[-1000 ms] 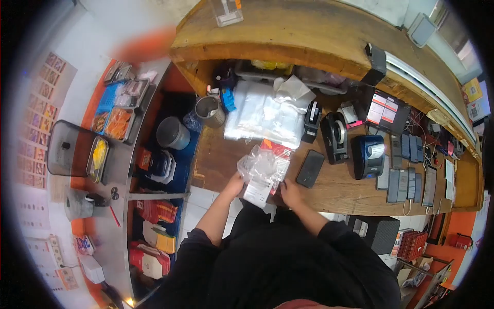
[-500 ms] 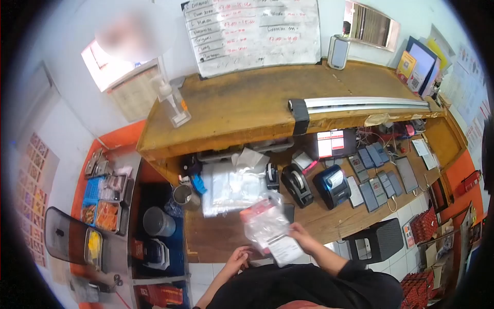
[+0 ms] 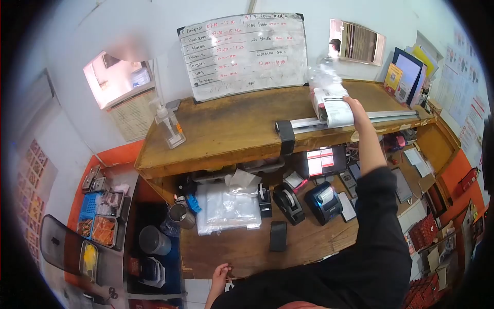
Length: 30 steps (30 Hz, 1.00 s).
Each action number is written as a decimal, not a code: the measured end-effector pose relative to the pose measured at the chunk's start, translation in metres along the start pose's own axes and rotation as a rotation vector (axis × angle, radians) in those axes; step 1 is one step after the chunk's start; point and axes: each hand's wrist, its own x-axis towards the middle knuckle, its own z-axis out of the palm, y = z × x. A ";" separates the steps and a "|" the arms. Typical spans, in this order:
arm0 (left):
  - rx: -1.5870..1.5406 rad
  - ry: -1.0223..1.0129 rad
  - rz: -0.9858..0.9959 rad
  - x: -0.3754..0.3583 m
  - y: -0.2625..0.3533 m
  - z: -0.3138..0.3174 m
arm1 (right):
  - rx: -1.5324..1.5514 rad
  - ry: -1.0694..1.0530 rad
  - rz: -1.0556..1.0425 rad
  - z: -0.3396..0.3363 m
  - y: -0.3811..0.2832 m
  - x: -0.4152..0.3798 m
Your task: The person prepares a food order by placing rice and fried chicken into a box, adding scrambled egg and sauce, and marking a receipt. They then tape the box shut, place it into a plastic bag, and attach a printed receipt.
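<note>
In my right hand [image 3: 355, 109] is a clear plastic bag [image 3: 325, 80] with a white receipt [image 3: 337, 110] on its near side. The arm stretches forward, and the bag is over the top of the wooden counter [image 3: 231, 118], overlapping the metal rail [image 3: 381, 117] in this view. What lies inside the bag is mostly hidden. My left hand [image 3: 220, 275] stays low at the front edge of the desk, fingers loosely bent and holding nothing. A black phone [image 3: 278, 236] lies on the desk to its upper right.
Below the counter top are a stack of clear plastic bags [image 3: 229, 208], a tape dispenser [image 3: 289, 203], a blue-black label printer [image 3: 323, 202] and several phones. A pump bottle [image 3: 169, 126] stands at the counter's left. Food trays [image 3: 104, 230] sit far left.
My right hand has carried the bag from above the desk forward and up to the counter top. The phone beneath it now shows fully. My left hand has dropped back slightly.
</note>
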 end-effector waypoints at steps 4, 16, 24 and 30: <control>0.015 0.066 -0.038 -0.004 0.005 0.011 | 0.053 0.167 0.190 -0.020 0.039 0.089; 0.124 0.213 -0.141 -0.006 -0.021 0.016 | -0.582 -0.792 0.165 0.042 0.100 -0.138; 0.157 0.072 -0.011 0.031 0.019 0.050 | -1.358 -0.757 -0.032 -0.024 0.207 -0.191; 0.192 -0.009 -0.060 0.028 0.019 0.072 | -1.182 -0.808 -0.187 -0.042 0.184 -0.195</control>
